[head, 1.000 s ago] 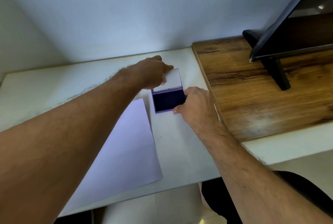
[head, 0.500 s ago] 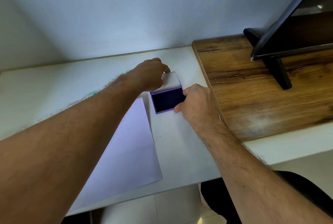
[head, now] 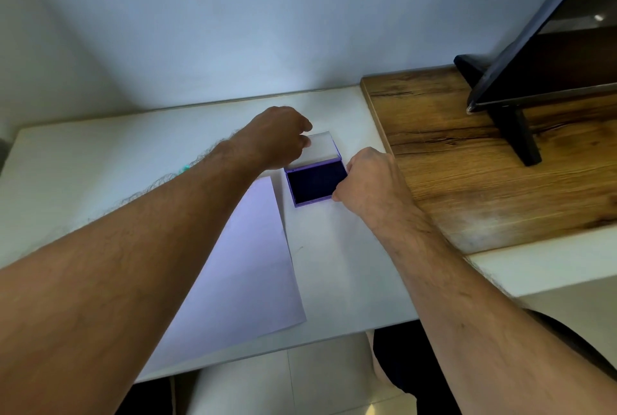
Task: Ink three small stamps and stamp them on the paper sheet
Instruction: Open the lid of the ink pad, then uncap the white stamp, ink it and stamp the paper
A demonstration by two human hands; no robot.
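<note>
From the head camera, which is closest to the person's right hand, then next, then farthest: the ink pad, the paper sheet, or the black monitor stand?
1. ink pad: touching the right hand, on its left.
2. paper sheet: farther left, on the white table.
3. black monitor stand: far right, on the wooden board.

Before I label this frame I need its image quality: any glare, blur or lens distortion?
Head view: a bright glow on the wall above the white desk; wide-angle stretch enlarges the near forearms; the ink pad reads sharp; the paper sheet carries a pale violet cast.
</note>
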